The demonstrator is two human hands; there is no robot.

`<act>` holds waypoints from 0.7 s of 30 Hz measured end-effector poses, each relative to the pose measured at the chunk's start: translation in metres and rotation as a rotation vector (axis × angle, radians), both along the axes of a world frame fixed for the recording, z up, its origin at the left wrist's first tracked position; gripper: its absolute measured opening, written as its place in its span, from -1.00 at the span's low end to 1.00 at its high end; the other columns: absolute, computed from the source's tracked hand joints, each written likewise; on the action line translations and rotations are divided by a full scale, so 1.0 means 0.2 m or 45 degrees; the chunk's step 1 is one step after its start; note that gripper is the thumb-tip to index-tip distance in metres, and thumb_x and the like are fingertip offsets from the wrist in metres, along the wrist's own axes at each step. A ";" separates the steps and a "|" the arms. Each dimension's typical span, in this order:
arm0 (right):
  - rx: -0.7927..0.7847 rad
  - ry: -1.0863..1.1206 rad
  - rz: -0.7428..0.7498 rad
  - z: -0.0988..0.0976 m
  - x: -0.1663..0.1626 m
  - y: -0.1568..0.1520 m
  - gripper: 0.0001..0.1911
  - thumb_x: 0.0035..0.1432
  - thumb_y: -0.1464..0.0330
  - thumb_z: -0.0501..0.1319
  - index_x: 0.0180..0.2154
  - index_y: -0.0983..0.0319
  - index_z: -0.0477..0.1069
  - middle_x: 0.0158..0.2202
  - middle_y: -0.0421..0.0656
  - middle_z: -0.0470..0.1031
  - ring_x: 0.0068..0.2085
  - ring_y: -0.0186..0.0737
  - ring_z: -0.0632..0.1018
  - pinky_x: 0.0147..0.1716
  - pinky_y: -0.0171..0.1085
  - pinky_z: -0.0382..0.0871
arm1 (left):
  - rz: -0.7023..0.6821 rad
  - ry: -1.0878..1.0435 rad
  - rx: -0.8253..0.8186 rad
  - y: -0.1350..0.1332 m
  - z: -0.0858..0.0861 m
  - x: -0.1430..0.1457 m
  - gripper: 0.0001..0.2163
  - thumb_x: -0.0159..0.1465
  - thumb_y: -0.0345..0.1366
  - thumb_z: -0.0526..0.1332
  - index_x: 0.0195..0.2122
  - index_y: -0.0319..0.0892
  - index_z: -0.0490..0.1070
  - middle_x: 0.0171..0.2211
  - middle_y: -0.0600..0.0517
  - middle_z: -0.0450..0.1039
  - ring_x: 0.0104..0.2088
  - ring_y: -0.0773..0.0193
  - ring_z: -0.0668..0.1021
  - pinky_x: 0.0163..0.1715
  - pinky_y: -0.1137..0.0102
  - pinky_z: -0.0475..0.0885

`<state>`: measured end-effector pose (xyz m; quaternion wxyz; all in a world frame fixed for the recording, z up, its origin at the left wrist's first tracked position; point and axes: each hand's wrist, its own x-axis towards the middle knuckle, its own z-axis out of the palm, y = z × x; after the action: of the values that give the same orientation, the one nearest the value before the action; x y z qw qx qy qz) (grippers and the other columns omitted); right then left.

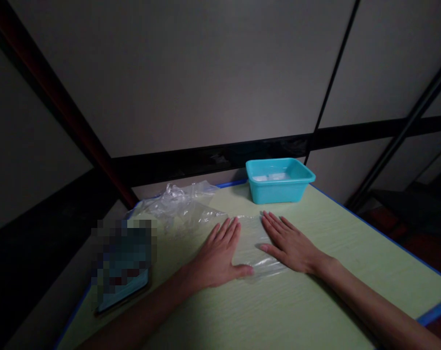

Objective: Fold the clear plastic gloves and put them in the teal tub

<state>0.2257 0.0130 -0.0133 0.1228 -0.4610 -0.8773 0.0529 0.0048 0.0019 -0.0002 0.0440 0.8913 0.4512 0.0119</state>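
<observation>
My left hand (217, 255) and my right hand (289, 243) both lie flat, fingers stretched out, on a clear plastic bag (252, 243) spread on the pale green table (315, 291). The bag shows between the two hands and under their thumbs. Neither hand grips anything.
A crumpled heap of clear plastic bags (180, 204) lies at the table's far left. A turquoise plastic tub (279, 181) stands at the far edge by the wall. A phone (124, 272) lies at the left edge. The table has a blue rim (433, 313).
</observation>
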 end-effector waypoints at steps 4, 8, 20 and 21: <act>-0.169 0.428 -0.061 0.02 0.03 0.02 -0.35 0.15 0.04 -0.13 0.15 0.29 -0.04 0.19 -0.02 -0.05 0.17 -0.11 0.02 0.11 -0.04 -0.10 | -0.011 -0.220 -0.035 0.00 -0.01 -0.02 -0.11 0.03 0.14 0.06 0.19 -0.32 -0.33 0.21 -0.13 -0.38 0.19 0.10 -0.22 0.13 0.20 -0.24; -0.256 0.954 -0.194 0.06 0.06 0.04 -0.55 0.17 0.13 -0.10 -0.02 0.24 0.23 0.02 -0.04 0.29 0.03 -0.12 0.30 0.02 -0.09 0.12 | 0.030 -0.807 -0.208 0.02 -0.01 -0.05 -0.30 0.15 -0.02 0.03 0.19 -0.29 -0.23 0.21 -0.11 -0.26 0.19 0.14 -0.09 0.13 0.26 -0.15; 0.305 0.061 0.368 0.15 0.25 -0.18 -0.71 0.23 0.38 -0.07 -0.38 0.28 0.38 -0.42 -0.09 0.38 -0.39 -0.28 0.38 -0.42 -0.28 0.25 | 0.052 -1.797 -0.966 0.10 -0.03 -0.01 -0.59 0.15 -0.04 0.09 -0.19 -0.33 0.39 -0.18 -0.19 0.44 -0.12 0.06 0.44 -0.06 0.20 0.25; 0.343 -0.032 0.388 0.15 0.27 -0.20 -0.70 0.24 0.39 -0.09 -0.39 0.28 0.38 -0.44 -0.10 0.38 -0.40 -0.29 0.38 -0.43 -0.27 0.24 | 0.056 -1.787 -0.987 0.10 -0.03 -0.01 -0.58 0.14 -0.03 0.09 -0.20 -0.33 0.39 -0.20 -0.19 0.45 -0.13 0.06 0.45 -0.08 0.21 0.26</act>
<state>0.2793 -0.0265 0.0172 0.1628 -0.3031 -0.9374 -0.0529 0.0028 0.0224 -0.0056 0.6237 0.5880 0.3078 0.4129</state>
